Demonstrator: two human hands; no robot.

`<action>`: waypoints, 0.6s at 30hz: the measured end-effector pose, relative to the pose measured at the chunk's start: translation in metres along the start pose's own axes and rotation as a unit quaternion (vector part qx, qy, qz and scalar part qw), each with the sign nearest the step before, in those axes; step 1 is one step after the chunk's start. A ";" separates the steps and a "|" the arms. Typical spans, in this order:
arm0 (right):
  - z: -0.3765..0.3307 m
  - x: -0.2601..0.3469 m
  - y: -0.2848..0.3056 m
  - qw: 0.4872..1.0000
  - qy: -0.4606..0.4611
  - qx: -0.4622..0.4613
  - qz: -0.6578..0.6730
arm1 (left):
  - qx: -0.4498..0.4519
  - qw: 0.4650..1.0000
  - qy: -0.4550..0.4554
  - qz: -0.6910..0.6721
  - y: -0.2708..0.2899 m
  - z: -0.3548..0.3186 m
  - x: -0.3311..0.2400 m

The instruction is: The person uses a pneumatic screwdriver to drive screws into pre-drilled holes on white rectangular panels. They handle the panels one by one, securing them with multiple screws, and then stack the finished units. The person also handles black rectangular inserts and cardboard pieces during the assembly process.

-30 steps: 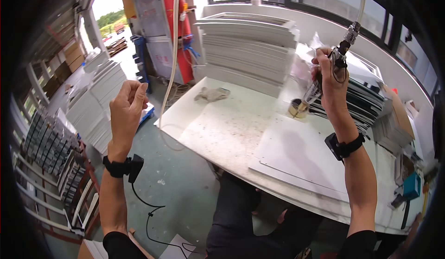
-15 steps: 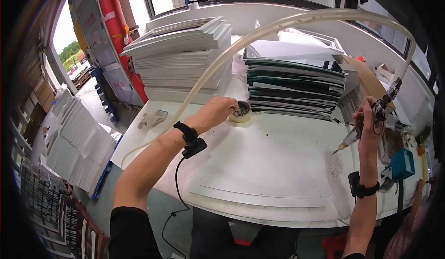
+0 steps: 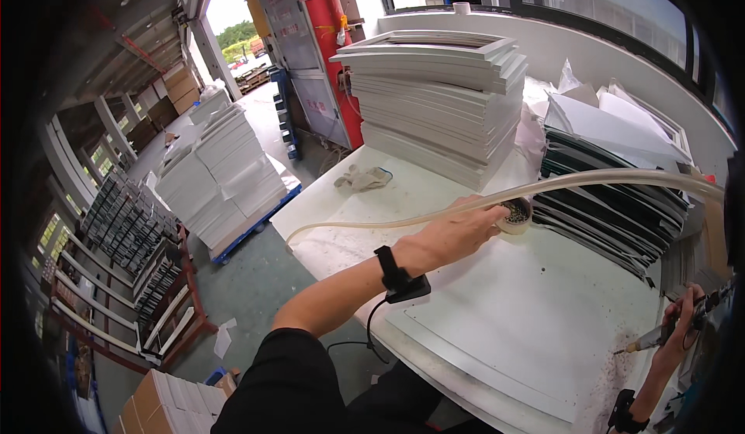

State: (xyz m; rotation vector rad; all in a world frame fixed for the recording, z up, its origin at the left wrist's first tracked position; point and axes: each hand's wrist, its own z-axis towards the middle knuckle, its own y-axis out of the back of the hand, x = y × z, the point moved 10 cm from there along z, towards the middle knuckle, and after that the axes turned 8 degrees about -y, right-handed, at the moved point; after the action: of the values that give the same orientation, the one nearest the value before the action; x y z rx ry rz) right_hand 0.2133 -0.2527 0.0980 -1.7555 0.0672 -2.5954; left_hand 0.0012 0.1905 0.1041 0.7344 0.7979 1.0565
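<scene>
My left hand reaches across the worktable to a small round tub of dark screws. Its fingers are closed together at the tub's near rim; whatever is between the fingertips is hidden. At the right edge, my right hand wraps round an air screwdriver, whose bit points left, low over the table. A pale air hose runs across the view, passing above my left hand. White flat panels lie in front of me, with one small dark speck on top.
White frames are stacked tall at the back, beside a pile of dark-edged panels. A crumpled glove lies on the table's left part. On the floor stand a loaded blue pallet and a rack.
The view has swung left, so the table and both hands appear further right. My left hand is still at the tub, and my right hand still holds the screwdriver.
</scene>
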 end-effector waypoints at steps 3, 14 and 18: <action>0.000 -0.001 0.000 1.000 0.002 0.013 0.020 | 0.002 0.988 0.029 0.150 0.066 -0.093 0.003; 0.000 -0.003 -0.020 0.996 0.054 0.062 -0.023 | 0.445 0.673 0.144 0.573 0.242 -0.323 0.210; -0.014 0.008 -0.032 0.995 0.054 0.067 -0.045 | 0.495 0.573 0.164 0.632 0.306 -0.304 0.258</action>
State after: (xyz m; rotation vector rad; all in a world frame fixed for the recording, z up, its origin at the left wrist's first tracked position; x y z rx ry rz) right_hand 0.1978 -0.2203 0.1014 -1.6111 -0.1835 -2.6837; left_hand -0.3235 0.5720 0.1481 2.3724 1.1962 2.0612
